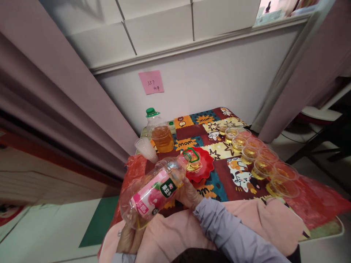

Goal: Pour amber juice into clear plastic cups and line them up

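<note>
A clear plastic bottle with a pink label lies tilted, almost empty, its open mouth down over a small clear cup. The cup stands on a red plate and holds some amber liquid. My right hand, in a grey sleeve, is wrapped round the bottle's middle from below. My left hand is curled under the bottle's base. Both hands are above a pink cloth at the table's near edge.
A green-capped bottle half full of amber drink stands at the back left, with a stack of empty cups lying beside it. Several filled cups stand in two rows on the right of the patterned tablecloth. A chair is at the right.
</note>
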